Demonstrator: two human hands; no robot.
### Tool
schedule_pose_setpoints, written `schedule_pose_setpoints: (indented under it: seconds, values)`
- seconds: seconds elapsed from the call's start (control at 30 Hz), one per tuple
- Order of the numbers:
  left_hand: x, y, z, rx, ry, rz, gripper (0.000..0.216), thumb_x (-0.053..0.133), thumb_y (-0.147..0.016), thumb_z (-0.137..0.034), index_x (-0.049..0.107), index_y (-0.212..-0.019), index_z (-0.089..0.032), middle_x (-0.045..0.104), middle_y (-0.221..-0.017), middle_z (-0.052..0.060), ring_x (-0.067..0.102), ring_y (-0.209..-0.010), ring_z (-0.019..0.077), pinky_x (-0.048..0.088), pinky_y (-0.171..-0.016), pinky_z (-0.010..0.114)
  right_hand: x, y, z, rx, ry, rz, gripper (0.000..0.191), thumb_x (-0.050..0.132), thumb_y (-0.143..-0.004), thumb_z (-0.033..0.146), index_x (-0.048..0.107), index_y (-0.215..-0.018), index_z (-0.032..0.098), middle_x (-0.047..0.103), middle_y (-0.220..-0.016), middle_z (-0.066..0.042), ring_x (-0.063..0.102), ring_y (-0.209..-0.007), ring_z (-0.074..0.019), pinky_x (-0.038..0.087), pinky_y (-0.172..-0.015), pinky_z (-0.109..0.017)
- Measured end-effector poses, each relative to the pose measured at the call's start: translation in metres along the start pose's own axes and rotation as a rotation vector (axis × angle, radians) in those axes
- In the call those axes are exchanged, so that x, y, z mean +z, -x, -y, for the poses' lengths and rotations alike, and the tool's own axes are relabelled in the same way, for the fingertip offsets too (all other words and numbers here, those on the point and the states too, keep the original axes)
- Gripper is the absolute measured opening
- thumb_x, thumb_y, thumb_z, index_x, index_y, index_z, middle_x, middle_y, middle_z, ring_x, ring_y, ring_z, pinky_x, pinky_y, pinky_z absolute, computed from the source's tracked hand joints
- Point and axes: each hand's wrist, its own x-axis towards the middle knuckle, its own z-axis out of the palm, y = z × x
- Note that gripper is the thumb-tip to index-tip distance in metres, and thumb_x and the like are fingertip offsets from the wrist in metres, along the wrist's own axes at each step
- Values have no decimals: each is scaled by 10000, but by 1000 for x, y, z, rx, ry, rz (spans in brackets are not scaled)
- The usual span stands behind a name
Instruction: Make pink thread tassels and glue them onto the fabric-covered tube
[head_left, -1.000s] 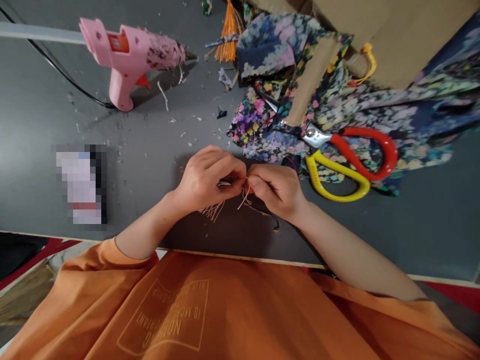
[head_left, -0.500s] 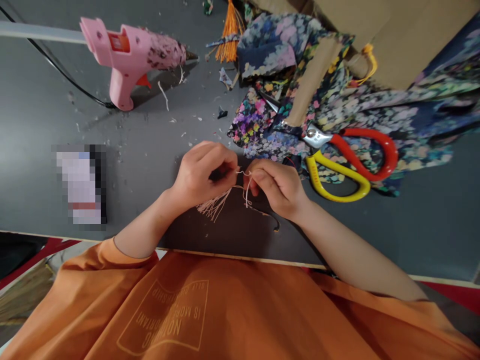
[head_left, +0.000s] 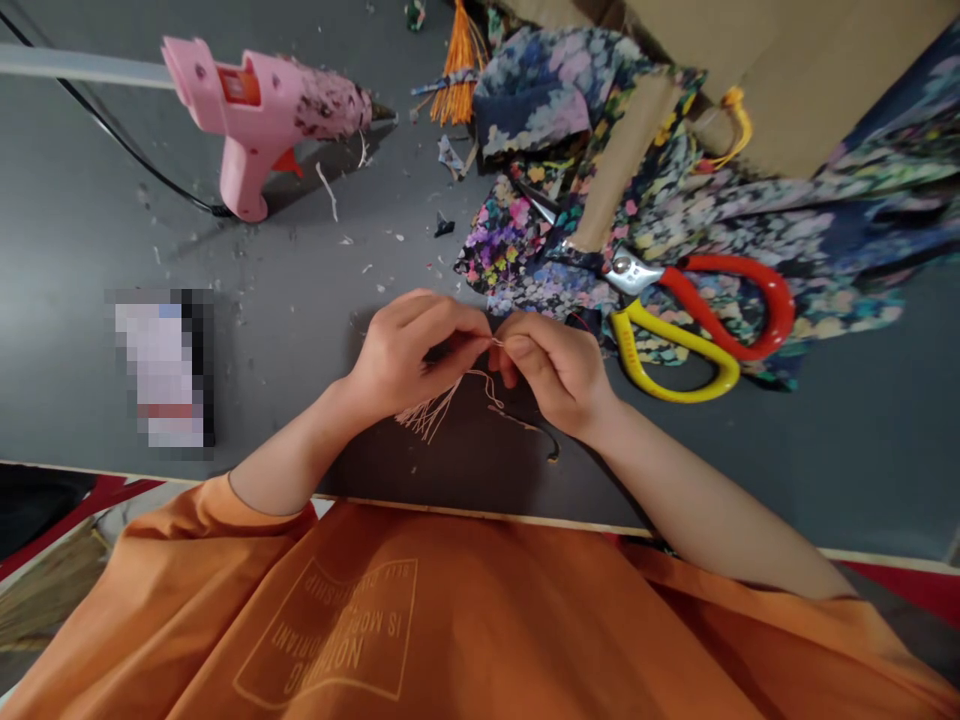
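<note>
My left hand [head_left: 420,352] and my right hand [head_left: 555,368] meet over the table near its front edge, fingertips pinched close together. Between them runs a short bit of pale cord [head_left: 497,343], gripped by both. Below my left hand a pale tassel [head_left: 424,415] spreads its strands over the table, its upper part hidden by the fingers. A thin loop of the same pale cord hangs between the hands. Just under my right hand lies a thin dark strip [head_left: 541,430] with a curled end.
A pink glue gun [head_left: 259,110] lies at the back left with its black cable [head_left: 127,145]. Scissors [head_left: 675,310] with red and yellow handles rest on floral fabric [head_left: 750,210] at the right. An orange tassel [head_left: 455,80], cardboard [head_left: 742,60] and a blurred-out object [head_left: 169,370] surround the work.
My left hand has shifted slightly right, bringing its fingertips up to those of my right hand. The cord between them shows less, and the strand hanging below my right thumb has gone from view.
</note>
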Motion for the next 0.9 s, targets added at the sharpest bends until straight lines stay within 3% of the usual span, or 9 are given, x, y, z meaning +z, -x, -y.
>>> schedule_pose_setpoints:
  seconds: [0.13, 0.5, 0.9]
  values:
    - [-2, 0, -2, -51, 0, -44, 60, 598, -889, -173, 556, -860, -204, 635, -684, -27, 587, -630, 81, 492, -634, 241, 0, 0, 1, 15, -2, -56, 247, 410, -1005, 264, 534, -799, 204, 524, -631, 23, 519, -558, -79, 421, -577, -238]
    - [0, -1, 0, 7, -30, -44, 83, 623, -874, -169, 550, -887, -207, 641, -682, -33, 607, -632, 82, 491, -645, 235, 1, 0, 2, -20, 26, -113, 75, 490, -949, 191, 550, -907, 208, 573, -789, -6, 546, -623, -84, 432, -576, -244]
    - [2, -1, -1, 44, -59, -17, 92, 630, -835, -147, 553, -809, -189, 612, -641, -46, 586, -616, 75, 504, -654, 222, -1, -2, 5, -38, 117, -106, 153, 514, -909, 187, 537, -759, 199, 567, -631, 17, 528, -558, -84, 408, -528, -229]
